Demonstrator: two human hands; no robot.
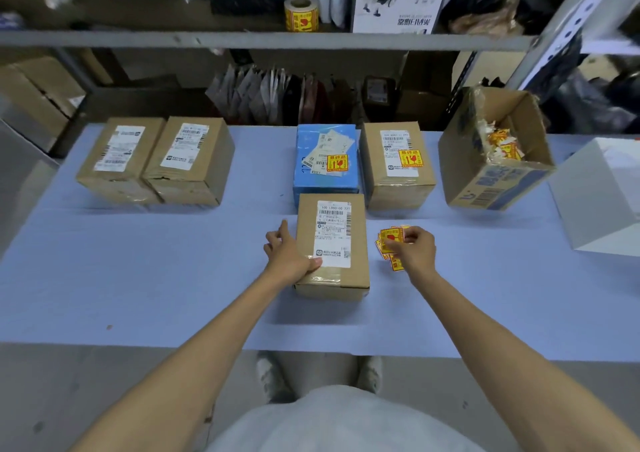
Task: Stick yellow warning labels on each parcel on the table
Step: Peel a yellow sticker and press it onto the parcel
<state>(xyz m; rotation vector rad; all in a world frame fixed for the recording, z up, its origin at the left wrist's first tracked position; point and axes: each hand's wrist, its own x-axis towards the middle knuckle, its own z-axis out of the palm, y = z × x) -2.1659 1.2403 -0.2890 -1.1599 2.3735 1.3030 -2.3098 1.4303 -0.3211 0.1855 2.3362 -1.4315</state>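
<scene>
A brown parcel [332, 244] with a white shipping label lies near the middle of the blue table [138, 261]. My left hand [289, 254] grips its left side, thumb on the top. To its right, my right hand [415, 249] pinches a yellow warning label [391, 235] from a small pile of such labels on the table. Behind stand a blue parcel [325, 164] and a brown parcel [396, 171], each bearing a yellow label. Two brown parcels [117, 161] [190, 161] at the back left carry only white labels.
An open carton [467, 161] with label scraps tilts at the back right, next to a white box [602, 199]. A roll of yellow labels [302, 13] stands on the shelf behind, among bags and boxes.
</scene>
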